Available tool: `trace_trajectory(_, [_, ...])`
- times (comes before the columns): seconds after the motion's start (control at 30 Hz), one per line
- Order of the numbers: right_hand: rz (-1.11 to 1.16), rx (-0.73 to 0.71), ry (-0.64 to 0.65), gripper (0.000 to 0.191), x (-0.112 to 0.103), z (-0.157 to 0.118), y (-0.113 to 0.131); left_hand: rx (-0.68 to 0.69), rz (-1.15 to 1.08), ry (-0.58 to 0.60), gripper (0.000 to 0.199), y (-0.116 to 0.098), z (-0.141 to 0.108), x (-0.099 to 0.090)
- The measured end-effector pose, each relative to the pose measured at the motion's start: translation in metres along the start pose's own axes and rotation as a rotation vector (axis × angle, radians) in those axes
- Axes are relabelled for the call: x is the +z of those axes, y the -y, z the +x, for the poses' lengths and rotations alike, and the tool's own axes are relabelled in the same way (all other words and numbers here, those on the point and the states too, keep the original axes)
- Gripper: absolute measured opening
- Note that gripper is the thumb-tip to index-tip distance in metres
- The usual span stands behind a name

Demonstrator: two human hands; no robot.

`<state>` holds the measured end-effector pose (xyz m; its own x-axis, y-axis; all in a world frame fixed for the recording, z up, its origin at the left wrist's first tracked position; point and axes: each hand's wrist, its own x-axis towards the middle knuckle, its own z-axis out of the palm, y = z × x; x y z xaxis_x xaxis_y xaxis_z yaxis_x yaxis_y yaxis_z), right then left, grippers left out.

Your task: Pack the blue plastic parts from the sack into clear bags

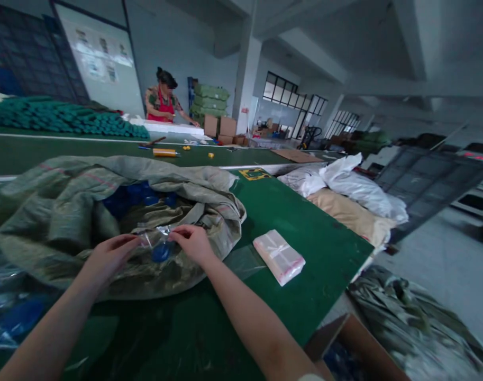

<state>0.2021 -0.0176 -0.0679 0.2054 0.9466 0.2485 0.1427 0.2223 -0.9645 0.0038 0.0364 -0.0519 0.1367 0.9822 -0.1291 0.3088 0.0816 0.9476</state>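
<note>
Between my two hands hangs a small clear plastic bag with a round blue object [161, 252] inside it. The fingers of my left hand [116, 254] pinch one side of the bag's top, and my right hand [191, 241] pinches the other side. Both hands are over the near rim of a large greyish-green woven sack [217, 227], rolled open on the table. More blue pieces [136, 194] lie inside the sack; their exact kind is hard to make out. To the right of my right hand rests a tied stack of clear plastic bags [279, 255].
Bagged blue items [17, 317] lie at the left edge of the green table [324, 254]. An open cardboard box [356, 338] stands below its right side. White and tan sacks [344, 211] sit beyond. Across the far bench [241, 155], a co-worker [162, 100] stands near green rolls [58, 116].
</note>
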Motion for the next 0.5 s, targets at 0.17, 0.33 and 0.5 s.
trace_trajectory(0.17, [0.015,0.004,-0.002,0.010,0.001,-0.004,0.005,0.147,0.070,-0.194,0.037,-0.006,-0.023,0.001])
trace_trajectory(0.33, [-0.096,-0.052,0.011,0.011,0.000,0.000,0.004,0.689,0.414,-0.346,0.021,-0.013,-0.052,0.016])
trace_trajectory(0.5, [-0.204,-0.125,0.067,0.014,0.002,-0.005,0.011,0.819,0.636,-0.236,0.026,-0.019,-0.056,0.032])
